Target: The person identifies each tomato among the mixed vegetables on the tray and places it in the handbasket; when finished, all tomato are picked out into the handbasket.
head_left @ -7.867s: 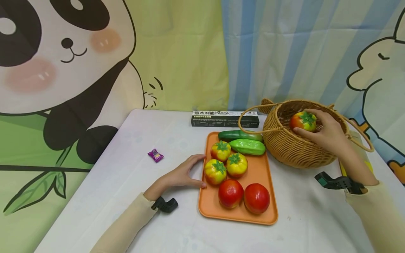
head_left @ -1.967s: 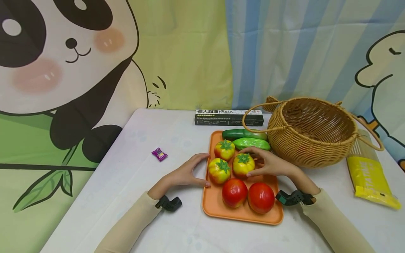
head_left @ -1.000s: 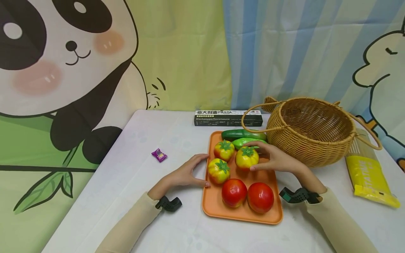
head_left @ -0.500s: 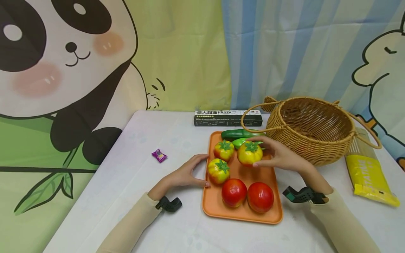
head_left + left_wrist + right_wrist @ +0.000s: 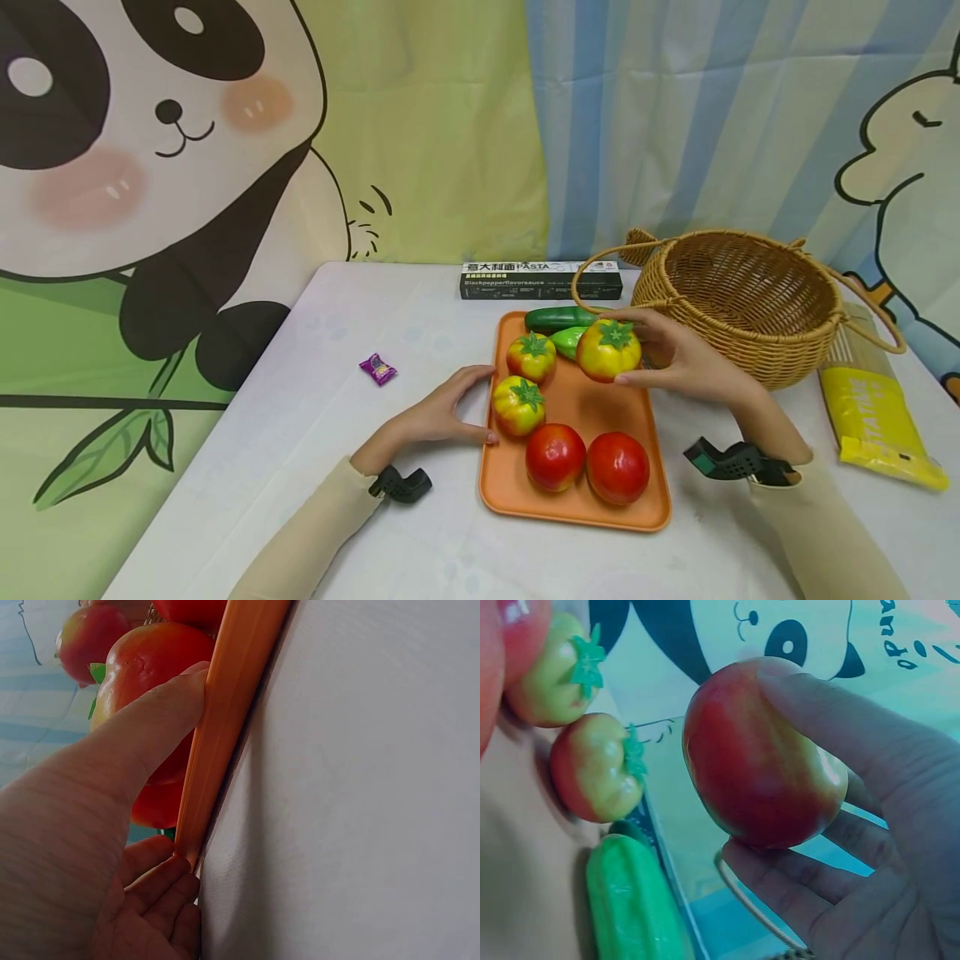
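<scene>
Above the orange tray (image 5: 573, 521), my right hand (image 5: 690, 362) pinches a yellow-red toy tomato (image 5: 606, 354) with green leaves on top. The right wrist view has the thumb on one side of this tomato and fingers below. My left hand (image 5: 431, 412) rests at the tray's left edge; its thumb touches the rim and its other fingers are relaxed. Lying on the tray are two more yellow-red tomatoes, one behind (image 5: 531, 357) the other (image 5: 518, 406), plus two red round fruits (image 5: 555, 457). A dark green cucumber (image 5: 558, 318) and a lighter green one (image 5: 634, 900) lie at the back.
A wicker basket (image 5: 690, 350) stands right of the tray, its handle hanging toward the cucumbers. Behind the tray is a black pasta box (image 5: 540, 287). A yellow packet (image 5: 873, 408) lies far right, and a purple wrapped candy (image 5: 377, 368) at left.
The right hand has let go of one tomato in the basket, returned, gripped another on the tray, and raised it toward the back right. The left hand has stayed at the tray edge.
</scene>
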Demonstrator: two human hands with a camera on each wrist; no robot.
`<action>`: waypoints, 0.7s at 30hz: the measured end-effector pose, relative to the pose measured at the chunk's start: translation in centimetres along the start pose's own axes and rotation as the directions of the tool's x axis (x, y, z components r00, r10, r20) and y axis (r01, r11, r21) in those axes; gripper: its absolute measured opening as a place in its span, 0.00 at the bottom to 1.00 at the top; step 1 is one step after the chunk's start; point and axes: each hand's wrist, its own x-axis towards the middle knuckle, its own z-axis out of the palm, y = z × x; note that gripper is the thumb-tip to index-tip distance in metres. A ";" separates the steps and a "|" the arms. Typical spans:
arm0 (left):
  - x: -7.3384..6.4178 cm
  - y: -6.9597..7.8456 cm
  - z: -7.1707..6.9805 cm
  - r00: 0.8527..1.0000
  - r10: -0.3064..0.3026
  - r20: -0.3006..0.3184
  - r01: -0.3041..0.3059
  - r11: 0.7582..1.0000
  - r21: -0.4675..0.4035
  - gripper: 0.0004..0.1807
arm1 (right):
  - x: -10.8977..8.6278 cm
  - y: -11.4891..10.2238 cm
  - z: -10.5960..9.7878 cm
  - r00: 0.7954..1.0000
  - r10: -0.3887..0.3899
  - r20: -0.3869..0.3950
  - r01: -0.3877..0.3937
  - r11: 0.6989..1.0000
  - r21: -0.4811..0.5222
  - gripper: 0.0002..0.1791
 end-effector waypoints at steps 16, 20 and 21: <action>-0.1 0.0 0.1 1.000 -0.006 -0.002 0.006 1.000 0.003 0.53 | -1.3 -1.5 -2.2 0.987 -0.077 -0.143 0.059 0.990 -0.127 0.42; 0.0 -0.1 0.1 1.000 -0.004 -0.003 0.004 1.000 0.002 0.53 | -1.7 -1.7 -2.6 0.982 -0.080 -0.168 0.062 0.992 -0.111 0.43; 0.0 0.0 0.1 1.000 -0.004 -0.003 0.004 1.000 0.003 0.53 | -1.8 -1.7 -2.7 0.980 -0.084 -0.178 0.063 0.991 -0.121 0.43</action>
